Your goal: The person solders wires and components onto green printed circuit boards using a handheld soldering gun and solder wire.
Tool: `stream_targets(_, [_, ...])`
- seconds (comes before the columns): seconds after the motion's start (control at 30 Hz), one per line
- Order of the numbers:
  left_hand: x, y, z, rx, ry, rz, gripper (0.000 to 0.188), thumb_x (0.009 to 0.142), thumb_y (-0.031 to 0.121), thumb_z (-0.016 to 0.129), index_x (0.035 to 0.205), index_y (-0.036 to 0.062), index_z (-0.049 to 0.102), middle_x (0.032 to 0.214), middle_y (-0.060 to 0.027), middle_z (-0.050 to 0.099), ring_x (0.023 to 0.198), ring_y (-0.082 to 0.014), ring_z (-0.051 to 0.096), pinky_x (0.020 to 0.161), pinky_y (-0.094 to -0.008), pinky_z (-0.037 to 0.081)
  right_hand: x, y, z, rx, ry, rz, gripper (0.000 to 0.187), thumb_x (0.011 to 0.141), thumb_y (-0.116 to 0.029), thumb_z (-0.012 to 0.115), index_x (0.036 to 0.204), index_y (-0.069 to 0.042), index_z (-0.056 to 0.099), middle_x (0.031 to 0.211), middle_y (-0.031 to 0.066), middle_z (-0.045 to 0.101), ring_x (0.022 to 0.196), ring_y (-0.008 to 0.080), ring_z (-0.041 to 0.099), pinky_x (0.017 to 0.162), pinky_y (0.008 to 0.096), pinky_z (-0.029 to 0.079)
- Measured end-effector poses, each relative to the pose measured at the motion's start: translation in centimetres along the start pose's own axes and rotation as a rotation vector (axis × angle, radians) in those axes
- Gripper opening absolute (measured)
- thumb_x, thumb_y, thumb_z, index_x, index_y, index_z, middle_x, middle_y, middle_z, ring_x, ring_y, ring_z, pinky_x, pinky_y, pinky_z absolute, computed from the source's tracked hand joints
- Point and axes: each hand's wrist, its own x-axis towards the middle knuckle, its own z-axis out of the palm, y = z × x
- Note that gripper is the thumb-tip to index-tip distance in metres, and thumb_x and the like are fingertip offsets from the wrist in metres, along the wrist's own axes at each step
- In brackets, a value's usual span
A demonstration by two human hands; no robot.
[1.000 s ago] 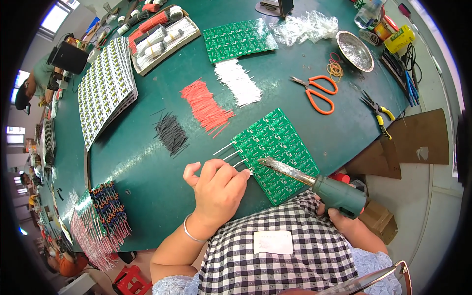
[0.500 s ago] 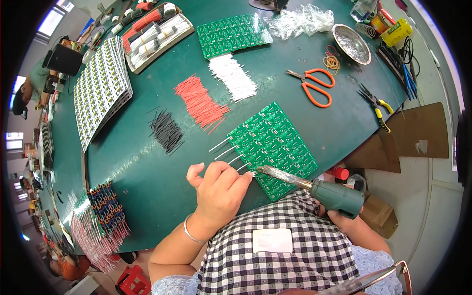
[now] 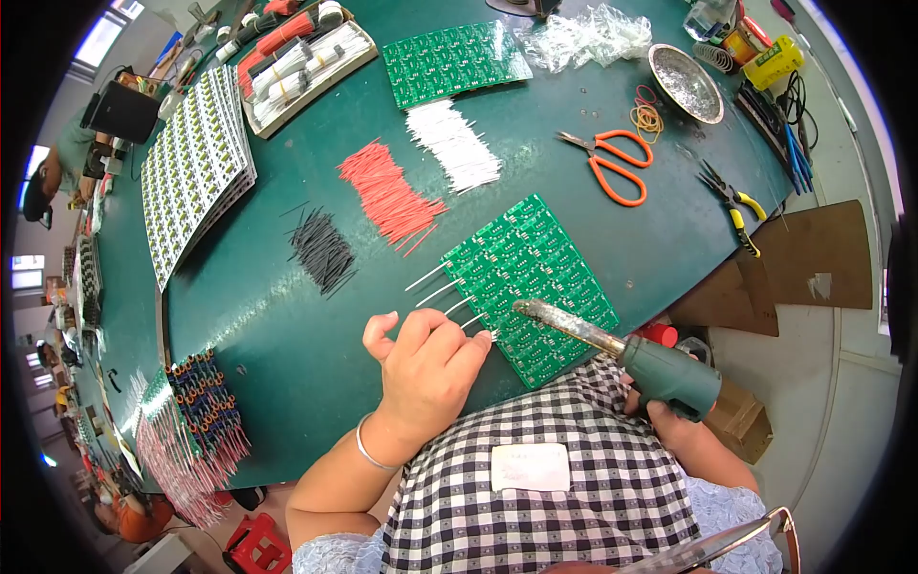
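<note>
The left hand (image 3: 428,368) pinches what looks like a wire (image 3: 492,336) at the board's (image 3: 526,263) 8 o'clock edge, nearer it than the right hand (image 3: 660,413), which grips the iron (image 3: 622,350) — slanting 4 to 10 o'clock, tip (image 3: 524,307) near the pinch, toward 1 or 2.

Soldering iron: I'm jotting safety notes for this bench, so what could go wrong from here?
The soldering iron in the right hand points its tip toward the left hand, whose fingertips are at the circuit board's edge; if hot, a slip might burn them. Its metal barrel hangs over the board, so dipping could scorch it. White wires jut out near the left hand, so a nudge might bend them.
</note>
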Motion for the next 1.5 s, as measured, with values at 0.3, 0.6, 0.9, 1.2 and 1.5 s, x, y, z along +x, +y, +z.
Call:
stream_targets(0.3, [-0.1,0.0,-0.2,0.021,0.006,0.015,0.010,0.068,0.012,0.068,0.075,0.0194,0.065,0.065,0.0057,0.044,0.076,-0.0115,0.052,0.086,-0.0426,0.024,-0.6,-0.1,-0.4,-0.064,-0.006,-0.106,0.025,0.088,-0.020,0.056,0.100,0.002,0.057,0.072,0.0054,0.062,0.065,0.0146,0.062,0.064,0.0284,0.049])
stream_targets(0.6, [0.0,0.7,-0.7,0.025,0.022,-0.001,0.017,0.063,0.010,0.073,0.075,0.0192,0.066,0.065,0.0061,0.047,0.075,-0.0122,0.052,0.086,-0.0418,0.024,-2.0,-1.0,-0.6,0.117,0.043,0.060,0.023,0.086,-0.019,0.059,0.100,-0.001,0.060,0.089,0.0077,0.065,0.076,0.0193,0.063,0.081,0.0352,0.046])
stream_targets(0.9, [-0.8,1.4,-0.1,-0.009,0.011,-0.004,0.017,0.062,0.009,0.073,0.074,0.0193,0.066,0.063,0.0063,0.046,0.073,-0.0113,0.053,0.086,-0.0414,0.024,-2.1,-0.5,-0.8,-0.122,0.013,0.108,0.030,0.073,-0.009,0.065,0.102,-0.005,0.064,0.105,0.0104,0.064,0.103,0.0292,0.055,0.092,0.0407,0.040])
stream_targets(1.2, [-1.0,1.6,0.0,-0.016,-0.010,0.005,0.014,0.064,0.010,0.072,0.072,0.0192,0.064,0.063,0.0066,0.046,0.072,-0.0113,0.052,0.086,-0.0422,0.024,-1.7,0.1,-1.0,-0.333,-0.058,-0.128,0.030,0.070,-0.006,0.067,0.100,-0.004,0.065,0.105,0.0112,0.064,0.103,0.0303,0.056,0.089,0.0401,0.043])
stream_targets(1.5, [-1.0,1.4,0.0,-0.004,-0.027,0.017,0.007,0.071,0.014,0.064,0.076,0.0188,0.065,0.065,0.0060,0.045,0.076,-0.0104,0.052,0.086,-0.0429,0.024,-2.8,1.1,-1.3,-0.236,-0.061,0.094,0.045,0.086,-0.026,0.060,0.122,-0.002,0.049,0.114,0.0129,0.059,0.104,0.0206,0.057,0.092,0.0353,0.043])
